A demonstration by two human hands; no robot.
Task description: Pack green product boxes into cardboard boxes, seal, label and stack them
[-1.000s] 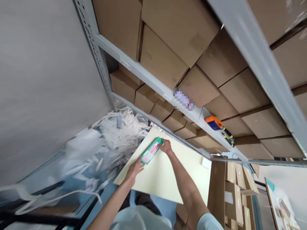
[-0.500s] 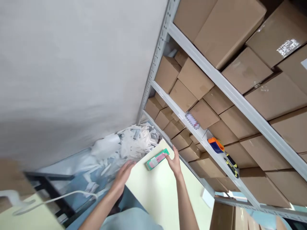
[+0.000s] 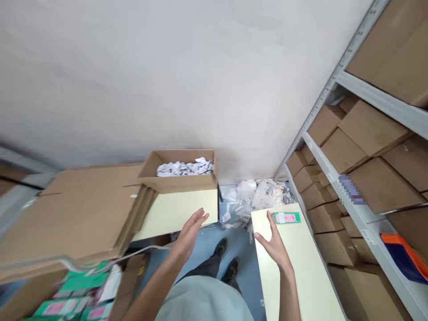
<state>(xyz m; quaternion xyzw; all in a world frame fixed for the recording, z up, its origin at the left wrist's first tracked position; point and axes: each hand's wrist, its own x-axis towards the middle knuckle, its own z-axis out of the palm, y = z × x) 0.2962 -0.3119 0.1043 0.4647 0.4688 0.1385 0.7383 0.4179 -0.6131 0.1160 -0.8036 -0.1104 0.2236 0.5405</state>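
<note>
A flat green-and-pink package (image 3: 294,218) lies near the far end of the pale table (image 3: 301,258) on the right. My right hand (image 3: 276,245) hovers above that table just in front of the package, thumb and fingers spread, holding nothing. My left hand (image 3: 190,229) is in the air by the edge of a second pale table (image 3: 180,207), its fingers stretched out and nothing in them. At the lower left, an open carton (image 3: 43,285) holds several similar green-and-pink packages (image 3: 82,283), partly blurred.
An open cardboard box (image 3: 177,183) of crumpled white paper stands on the left table beside flattened cardboard (image 3: 83,200). White scraps (image 3: 264,196) cover the floor by the wall. Shelving (image 3: 323,156) full of cartons lines the right. A white cable (image 3: 133,252) crosses the lower left.
My view has swung left, bringing the left table, paper box and carton into sight. My right hand has come away from the package, which stays on the table. My hands are farther apart.
</note>
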